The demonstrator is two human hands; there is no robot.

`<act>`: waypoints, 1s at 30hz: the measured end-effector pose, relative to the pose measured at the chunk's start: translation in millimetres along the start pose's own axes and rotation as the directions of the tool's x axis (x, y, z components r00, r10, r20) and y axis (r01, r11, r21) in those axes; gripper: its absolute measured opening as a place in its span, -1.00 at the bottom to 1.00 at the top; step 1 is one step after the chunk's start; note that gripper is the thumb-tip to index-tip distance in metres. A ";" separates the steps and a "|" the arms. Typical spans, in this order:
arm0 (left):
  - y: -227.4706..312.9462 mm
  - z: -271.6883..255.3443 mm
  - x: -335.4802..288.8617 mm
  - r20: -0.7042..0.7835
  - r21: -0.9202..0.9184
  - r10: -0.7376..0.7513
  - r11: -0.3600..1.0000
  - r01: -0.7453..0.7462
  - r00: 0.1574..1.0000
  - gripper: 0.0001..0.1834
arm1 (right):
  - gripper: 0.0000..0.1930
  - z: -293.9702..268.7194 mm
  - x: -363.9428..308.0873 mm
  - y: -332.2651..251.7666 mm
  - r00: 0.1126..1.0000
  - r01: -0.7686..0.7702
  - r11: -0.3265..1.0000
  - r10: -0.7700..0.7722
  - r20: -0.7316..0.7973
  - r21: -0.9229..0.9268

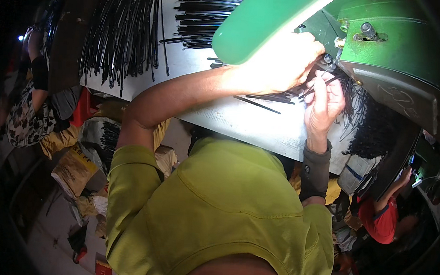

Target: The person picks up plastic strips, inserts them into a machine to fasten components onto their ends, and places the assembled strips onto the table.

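My left hand (294, 59) reaches across the table to the green machine (398, 52). Its fingers are curled closed beside the machine's small metal parts (327, 58), and what they hold is hidden from this side. Just below and to the right, my right hand (325, 103) pinches a thin black strip (308, 93) between thumb and fingers. Both hands are close together under the bright light. A few loose black strips (270, 98) lie on the white tabletop (230, 116) beneath my left wrist.
Rows of black strips (121, 35) lie at the table's far left, with another stack (205, 19) behind. A green curved arm (254, 28) overhangs my left hand. Tangled black pieces (377, 129) heap at the right. Sacks (76, 170) stand on the floor; a person in red (378, 220) sits right.
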State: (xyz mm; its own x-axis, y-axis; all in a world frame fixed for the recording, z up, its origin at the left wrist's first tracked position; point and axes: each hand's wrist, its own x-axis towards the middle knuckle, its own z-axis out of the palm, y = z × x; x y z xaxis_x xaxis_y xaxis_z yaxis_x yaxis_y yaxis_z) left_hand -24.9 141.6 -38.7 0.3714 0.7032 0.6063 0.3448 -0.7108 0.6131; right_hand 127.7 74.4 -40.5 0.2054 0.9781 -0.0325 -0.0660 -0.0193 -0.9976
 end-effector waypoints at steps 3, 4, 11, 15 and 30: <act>-0.8 0.3 0.0 -0.007 -0.016 0.008 1.000 -0.008 1.000 -0.79 | -0.89 -0.6 0.8 -0.1 1.000 0.009 1.000 -0.009 0.011 -0.008; -0.7 0.3 0.2 -0.007 -0.017 0.007 1.000 -0.007 1.000 -0.79 | -0.89 -0.6 0.9 0.1 1.000 0.011 1.000 -0.011 0.017 -0.017; 1.8 -1.2 2.5 0.002 -0.006 0.016 1.000 -0.016 1.000 -0.78 | -0.91 -0.9 0.9 1.5 1.000 0.028 1.000 -0.028 0.005 0.000; 0.7 -1.0 3.6 -0.003 -0.007 0.039 0.999 -0.039 0.999 -0.79 | -0.91 -1.0 1.3 1.7 1.000 0.017 1.000 -0.017 0.004 0.009; -0.5 2.2 2.7 -0.046 -0.024 0.055 0.998 -0.056 0.997 -0.79 | -0.91 -1.2 -0.1 1.1 1.000 0.015 1.000 -0.015 0.010 -0.019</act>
State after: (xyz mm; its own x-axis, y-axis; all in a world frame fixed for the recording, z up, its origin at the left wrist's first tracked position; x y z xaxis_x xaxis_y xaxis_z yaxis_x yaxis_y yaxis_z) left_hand -22.1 143.8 -38.5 0.3496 0.6631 0.6618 0.3024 -0.7485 0.5902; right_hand 128.8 74.1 -41.7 0.1964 0.9804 -0.0172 -0.0446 -0.0086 -0.9990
